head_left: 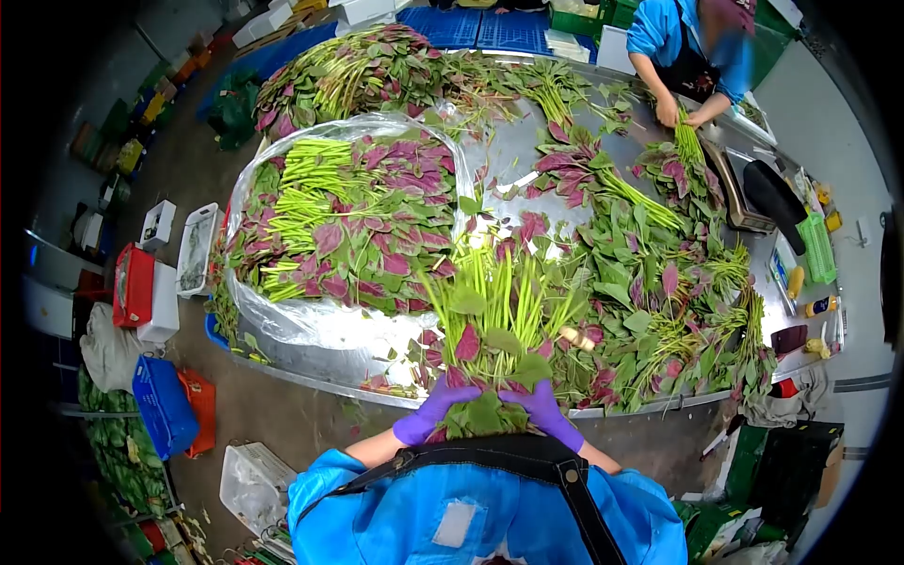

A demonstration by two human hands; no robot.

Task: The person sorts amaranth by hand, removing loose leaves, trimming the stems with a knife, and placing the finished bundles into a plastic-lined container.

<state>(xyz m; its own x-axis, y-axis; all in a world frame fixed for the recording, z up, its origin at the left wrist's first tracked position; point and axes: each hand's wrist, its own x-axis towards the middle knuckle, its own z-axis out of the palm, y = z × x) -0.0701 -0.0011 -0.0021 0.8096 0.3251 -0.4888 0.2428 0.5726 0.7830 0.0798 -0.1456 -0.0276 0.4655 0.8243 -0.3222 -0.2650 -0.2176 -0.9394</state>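
My left hand (pixel 429 414) and my right hand (pixel 548 414), both in purple gloves, grip a bunch of red-and-green amaranth (pixel 490 325) from either side. The bunch is close to my body at the table's near edge, its pale green stems pointing away from me and its leaves toward me. Some fingers are hidden behind the leaves. To the left, a clear plastic bag (pixel 325 325) lies open around neatly layered amaranth bunches (pixel 377 240). Loose amaranth (pixel 650 282) is spread over the table on the right.
A big amaranth heap (pixel 353 75) is at the far left of the metal table (pixel 513 141). At the far right, a co-worker (pixel 692 47) holds another bunch. A black-topped device (pixel 749 193) and green basket (pixel 817 247) stand right. Blue crate (pixel 162 405) and red crate (pixel 134 287) are on the left.
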